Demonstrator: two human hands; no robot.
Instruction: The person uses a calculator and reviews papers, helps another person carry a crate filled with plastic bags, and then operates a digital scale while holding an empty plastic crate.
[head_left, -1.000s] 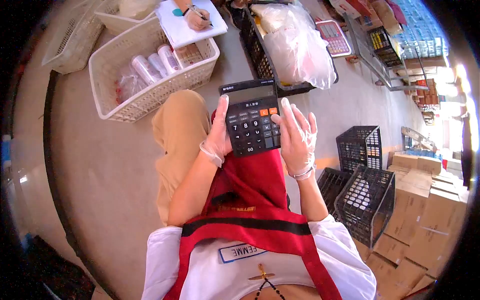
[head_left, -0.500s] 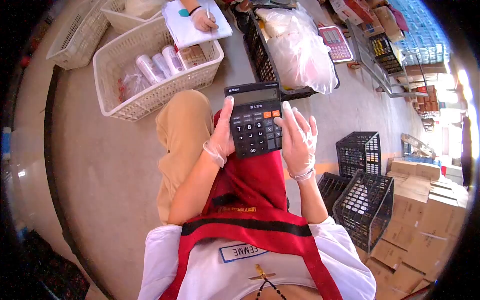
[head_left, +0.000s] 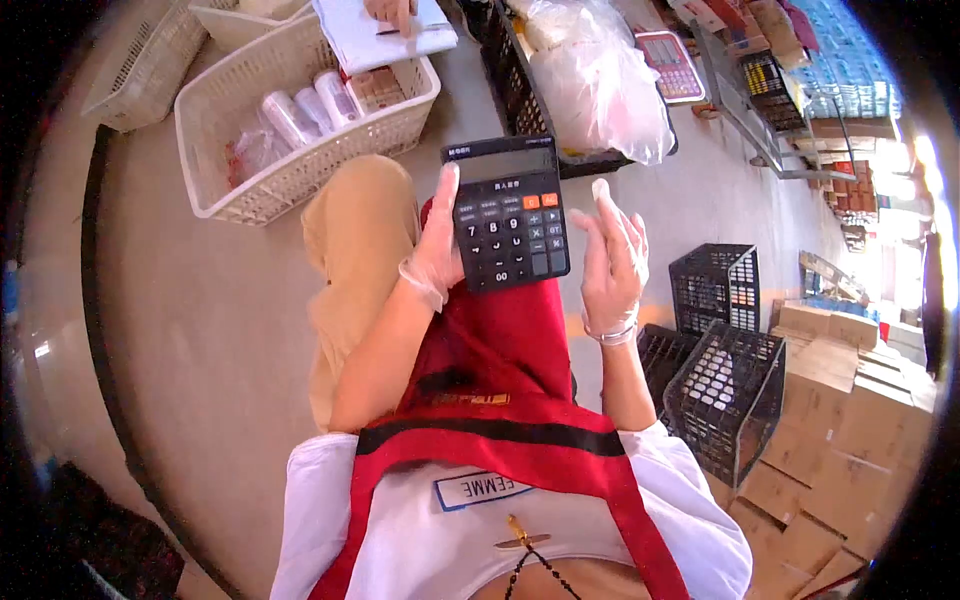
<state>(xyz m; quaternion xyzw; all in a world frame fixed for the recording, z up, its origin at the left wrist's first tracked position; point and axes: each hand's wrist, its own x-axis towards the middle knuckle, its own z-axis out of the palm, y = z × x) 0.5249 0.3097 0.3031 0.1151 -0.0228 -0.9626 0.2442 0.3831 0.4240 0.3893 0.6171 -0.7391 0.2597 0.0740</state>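
A black desk calculator with orange keys is gripped along its left edge by my left hand, thumb beside the display. It sits above the red apron over my lap. Just right of the calculator, my right hand is raised and apart from the keys, its fingers spread and holding nothing. Clear thin gloves cover both hands. What the display reads cannot be made out.
Several rolls lie in a white basket; above it another person's hand is at a stack of papers. A plastic bag fills a black crate. Right are a pink calculator, black crates and cardboard boxes.
My right hand has drawn back from the calculator's keys, to the right. The other person's hand has shifted up and left over the papers. The whole view has moved slightly.
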